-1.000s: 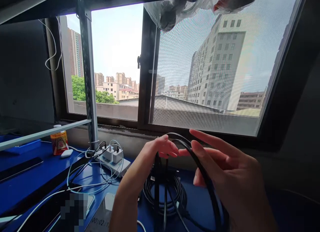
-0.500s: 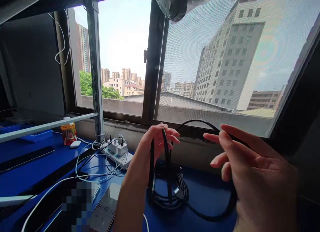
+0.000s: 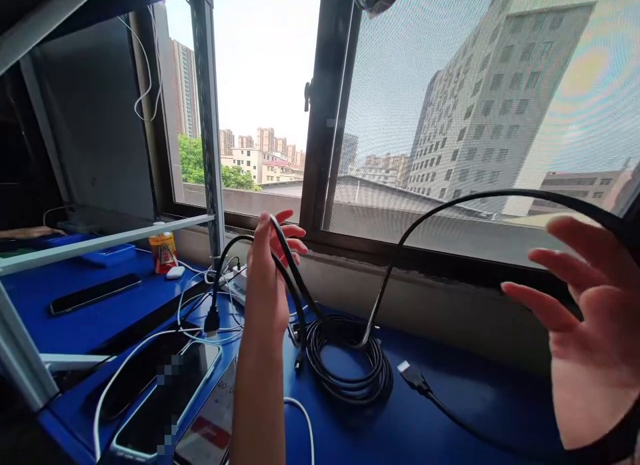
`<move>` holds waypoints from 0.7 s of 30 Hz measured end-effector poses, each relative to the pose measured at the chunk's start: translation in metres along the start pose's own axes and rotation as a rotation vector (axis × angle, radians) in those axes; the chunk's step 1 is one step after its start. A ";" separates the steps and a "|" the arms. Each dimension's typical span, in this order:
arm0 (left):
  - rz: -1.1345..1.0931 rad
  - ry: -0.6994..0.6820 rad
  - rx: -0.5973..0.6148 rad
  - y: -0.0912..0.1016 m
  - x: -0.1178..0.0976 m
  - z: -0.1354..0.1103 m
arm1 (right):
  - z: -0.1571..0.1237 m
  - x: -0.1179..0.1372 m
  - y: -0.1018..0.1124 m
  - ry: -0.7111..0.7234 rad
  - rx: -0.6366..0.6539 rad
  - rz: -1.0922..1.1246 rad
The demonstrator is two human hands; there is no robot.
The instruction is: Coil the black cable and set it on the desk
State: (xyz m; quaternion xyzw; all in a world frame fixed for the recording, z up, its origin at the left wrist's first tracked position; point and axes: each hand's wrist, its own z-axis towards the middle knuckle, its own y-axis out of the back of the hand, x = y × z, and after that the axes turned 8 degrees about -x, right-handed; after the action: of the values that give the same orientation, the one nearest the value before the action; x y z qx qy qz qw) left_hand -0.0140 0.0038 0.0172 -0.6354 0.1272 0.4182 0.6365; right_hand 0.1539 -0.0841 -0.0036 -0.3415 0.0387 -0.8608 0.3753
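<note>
A wide window (image 3: 450, 105) fills the far side, with a mesh screen over its right pane. Below it a blue table (image 3: 480, 398) runs from left to right.

A long black cable (image 3: 450, 201) is the largest thing on the table. Most of it lies wound in a coil (image 3: 350, 385) in the middle. From the coil one strand rises, arcs high to the right and passes behind the right hand (image 3: 595, 331). It shows again under that wrist at the near right edge. The right hand is raised at the right with its fingers (image 3: 535, 305) spread apart and closed on nothing.

The left hand (image 3: 273, 258) is held up left of the coil, its fingers curled together and clamped on two or three strands of the cable. One strand loops to the left and hangs down, ending in a plug (image 3: 211, 319). A second plug (image 3: 407, 371) lies flat on the table just right of the coil.

At the near left lies a smartphone (image 3: 165, 401) with white charging leads (image 3: 120, 365) across it. A dark phone (image 3: 95, 293) lies farther left. A white power strip (image 3: 239, 286) shows partly behind the left hand. An orange bottle (image 3: 164, 250) stands near the sill.
</note>
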 end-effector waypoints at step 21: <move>0.353 -0.065 0.539 -0.014 0.029 -0.029 | -0.009 0.003 -0.011 0.278 0.614 -0.346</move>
State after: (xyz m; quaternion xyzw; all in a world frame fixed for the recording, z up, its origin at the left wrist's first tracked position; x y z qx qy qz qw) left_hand 0.0242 -0.0103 0.0022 -0.3983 0.3215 0.4934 0.7032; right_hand 0.1404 -0.0796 -0.0052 -0.0943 -0.2289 -0.9210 0.3007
